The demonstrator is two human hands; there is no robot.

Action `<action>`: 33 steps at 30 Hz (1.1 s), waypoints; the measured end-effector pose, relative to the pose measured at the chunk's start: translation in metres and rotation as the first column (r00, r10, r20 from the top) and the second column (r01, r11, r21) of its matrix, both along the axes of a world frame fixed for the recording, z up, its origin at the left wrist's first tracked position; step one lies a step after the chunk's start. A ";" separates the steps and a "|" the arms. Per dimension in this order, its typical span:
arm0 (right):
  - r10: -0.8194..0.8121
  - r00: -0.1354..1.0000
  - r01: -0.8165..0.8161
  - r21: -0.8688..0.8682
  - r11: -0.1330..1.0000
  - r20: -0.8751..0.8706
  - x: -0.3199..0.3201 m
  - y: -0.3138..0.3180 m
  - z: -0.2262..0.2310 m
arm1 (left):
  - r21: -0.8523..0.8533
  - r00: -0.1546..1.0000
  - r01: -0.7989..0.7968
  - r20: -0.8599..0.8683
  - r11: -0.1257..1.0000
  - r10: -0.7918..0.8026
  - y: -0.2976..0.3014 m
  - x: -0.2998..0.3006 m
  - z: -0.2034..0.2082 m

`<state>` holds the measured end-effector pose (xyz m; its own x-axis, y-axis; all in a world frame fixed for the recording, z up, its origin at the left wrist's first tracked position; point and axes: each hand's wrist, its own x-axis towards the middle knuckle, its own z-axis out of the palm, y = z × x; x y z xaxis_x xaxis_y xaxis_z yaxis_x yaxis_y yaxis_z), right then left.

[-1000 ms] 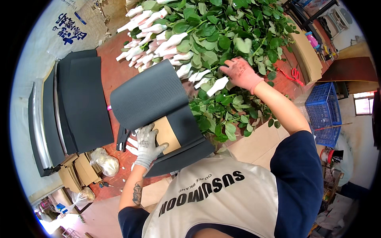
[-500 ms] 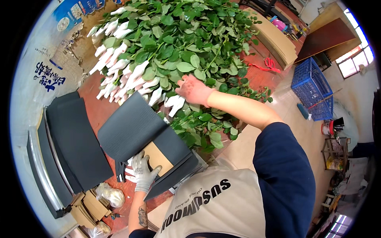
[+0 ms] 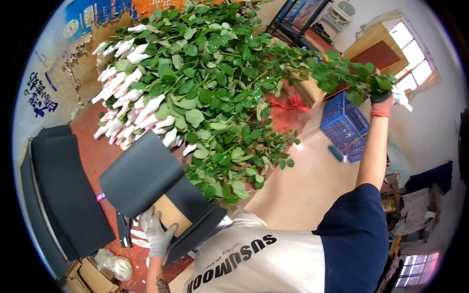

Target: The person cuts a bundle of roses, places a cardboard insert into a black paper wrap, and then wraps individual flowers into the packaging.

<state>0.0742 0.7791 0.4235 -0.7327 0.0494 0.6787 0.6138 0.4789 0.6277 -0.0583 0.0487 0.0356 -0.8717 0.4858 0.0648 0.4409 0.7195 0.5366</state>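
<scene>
My right hand (image 3: 381, 103), in a red and dark glove, is raised at the far right. It is closed round a rose stem (image 3: 337, 75); a white-wrapped bud (image 3: 402, 99) sticks out past the hand, and the leafy part runs back to the left. My left hand (image 3: 156, 232), in a grey-white glove, lies with fingers stretched out and thumb apart on a brown cardboard piece (image 3: 175, 215). That cardboard rests among dark sheets, beside a ribbed black sheet (image 3: 141, 173). Beyond lies a large heap of roses (image 3: 195, 78), their white-wrapped buds pointing left.
Black padded panels (image 3: 73, 190) stand at the left, above folded cardboard (image 3: 90, 276) and a clear plastic bag (image 3: 114, 263). Red scissors (image 3: 295, 103) lie on the red tabletop past the leaves. A blue plastic crate (image 3: 344, 122) stands on the floor at right.
My right hand has moved from the heap out to the far right, and a rose stem is now in it. My left hand stays on the cardboard. The view has shifted.
</scene>
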 end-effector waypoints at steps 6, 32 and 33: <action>-0.147 0.893 0.069 -0.196 0.978 -0.425 0.050 0.054 0.079 | 0.038 1.000 0.012 -0.021 0.999 -0.011 0.000 -0.001 -0.002; 0.202 0.857 -0.288 -0.115 0.951 -0.474 -0.025 -0.041 0.220 | 0.049 0.999 0.042 -0.016 0.998 -0.041 0.000 -0.002 0.006; 0.312 0.808 -0.437 -0.153 0.886 -0.500 -0.028 -0.061 0.230 | 0.047 0.999 0.045 -0.025 0.998 -0.043 -0.002 -0.002 0.002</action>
<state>0.0463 0.7186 0.6538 -0.3452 0.0470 0.9374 0.5347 0.8307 0.1553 -0.0601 0.0471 0.0377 -0.8475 0.5194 0.1096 0.4847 0.6729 0.5587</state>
